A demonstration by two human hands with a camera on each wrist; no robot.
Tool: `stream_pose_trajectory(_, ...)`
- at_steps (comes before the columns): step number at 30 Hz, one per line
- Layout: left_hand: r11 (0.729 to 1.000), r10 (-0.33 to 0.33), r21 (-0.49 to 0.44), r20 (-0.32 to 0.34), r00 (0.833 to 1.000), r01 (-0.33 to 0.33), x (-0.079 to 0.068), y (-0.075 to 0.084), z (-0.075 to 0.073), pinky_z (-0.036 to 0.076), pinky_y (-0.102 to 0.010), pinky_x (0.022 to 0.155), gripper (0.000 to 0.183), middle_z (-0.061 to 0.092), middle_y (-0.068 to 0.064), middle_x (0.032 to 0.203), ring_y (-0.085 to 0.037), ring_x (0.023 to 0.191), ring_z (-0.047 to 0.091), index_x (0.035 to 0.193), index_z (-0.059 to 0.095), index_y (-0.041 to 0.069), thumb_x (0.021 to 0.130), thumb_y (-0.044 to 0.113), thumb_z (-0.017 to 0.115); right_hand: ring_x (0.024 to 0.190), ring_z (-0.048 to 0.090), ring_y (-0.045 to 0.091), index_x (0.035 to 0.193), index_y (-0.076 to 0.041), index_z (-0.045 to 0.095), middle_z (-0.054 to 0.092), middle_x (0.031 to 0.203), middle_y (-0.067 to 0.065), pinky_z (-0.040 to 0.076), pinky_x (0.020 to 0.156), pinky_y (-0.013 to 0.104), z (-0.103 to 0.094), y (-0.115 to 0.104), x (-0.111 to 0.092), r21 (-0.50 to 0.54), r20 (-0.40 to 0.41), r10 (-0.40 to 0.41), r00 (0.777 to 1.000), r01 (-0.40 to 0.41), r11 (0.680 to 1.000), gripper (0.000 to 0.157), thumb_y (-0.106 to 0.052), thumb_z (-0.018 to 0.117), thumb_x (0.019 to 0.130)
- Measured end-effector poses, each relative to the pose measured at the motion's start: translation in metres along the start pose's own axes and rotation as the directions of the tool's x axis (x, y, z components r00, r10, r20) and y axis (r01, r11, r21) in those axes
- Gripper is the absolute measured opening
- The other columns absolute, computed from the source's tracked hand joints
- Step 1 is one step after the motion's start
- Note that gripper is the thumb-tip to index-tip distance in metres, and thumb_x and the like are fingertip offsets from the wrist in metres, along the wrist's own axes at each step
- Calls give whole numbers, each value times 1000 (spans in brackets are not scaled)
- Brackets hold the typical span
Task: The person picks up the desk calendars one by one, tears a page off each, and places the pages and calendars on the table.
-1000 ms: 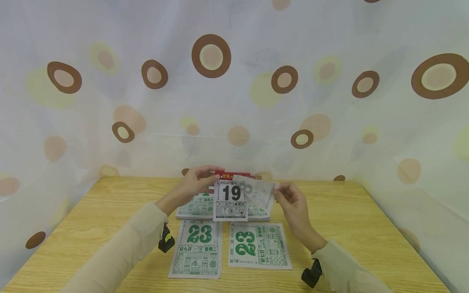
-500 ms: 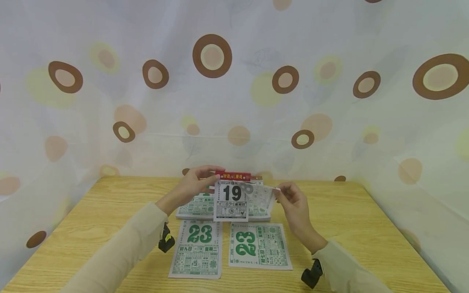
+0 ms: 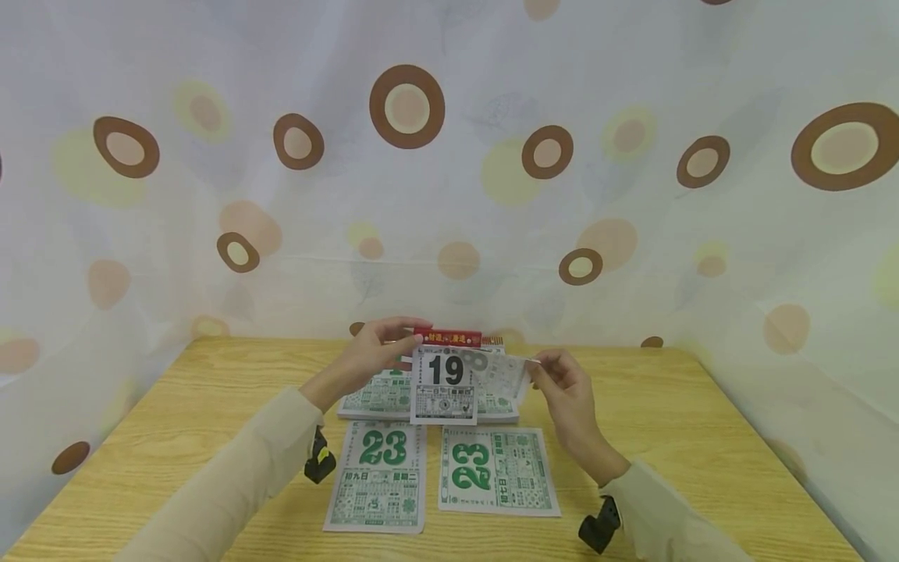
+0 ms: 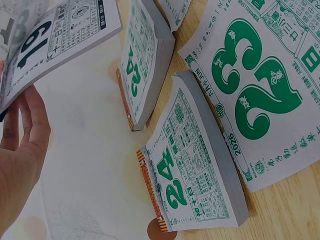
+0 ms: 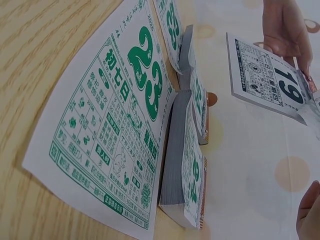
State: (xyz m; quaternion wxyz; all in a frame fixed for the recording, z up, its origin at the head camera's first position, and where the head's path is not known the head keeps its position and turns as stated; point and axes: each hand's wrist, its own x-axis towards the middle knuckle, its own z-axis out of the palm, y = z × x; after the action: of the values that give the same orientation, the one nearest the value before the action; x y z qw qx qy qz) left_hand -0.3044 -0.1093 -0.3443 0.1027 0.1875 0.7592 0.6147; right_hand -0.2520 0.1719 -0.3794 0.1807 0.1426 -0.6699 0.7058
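In the head view my left hand (image 3: 368, 355) grips a small tear-off calendar (image 3: 444, 402) at the left end of its red header (image 3: 447, 338), raised above the table. Its top page reads 19. A thin, see-through sheet (image 3: 500, 376), marked with an 8, stretches rightward from the calendar's upper part. My right hand (image 3: 567, 398) pinches the sheet's far corner between thumb and fingers. Whether the sheet is still attached cannot be told. Left fingers (image 4: 37, 117) show beneath the calendar in the left wrist view. Only part of the right hand (image 5: 310, 212) enters the right wrist view.
Two thick calendar pads (image 4: 192, 170) with green 24 pages lie side by side behind the raised calendar. In front of them are two loose sheets, one upright (image 3: 375, 499) and one turned sideways (image 3: 523, 476), both marked 23. A patterned curtain (image 3: 449, 195) hangs behind the wooden table (image 3: 632, 421).
The upper edge of the see-through sheet has dropped off the red header, so the header's whole front now shows. Both hands stay nearly in place.
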Motion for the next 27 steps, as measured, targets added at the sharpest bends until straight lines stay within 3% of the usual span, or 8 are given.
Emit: stream_pose_trajectory(27, 1000, -9, -1, -4, 1000, 9, -1, 0, 1, 50, -45, 89, 38, 55, -13, 125, -26, 106, 59, 126, 53, 15, 90, 25, 57, 70, 54, 6, 91, 1, 52, 59, 79, -5, 47, 64, 20, -4, -2, 1, 7, -16, 59, 998, -59, 998, 7, -3, 57, 88)
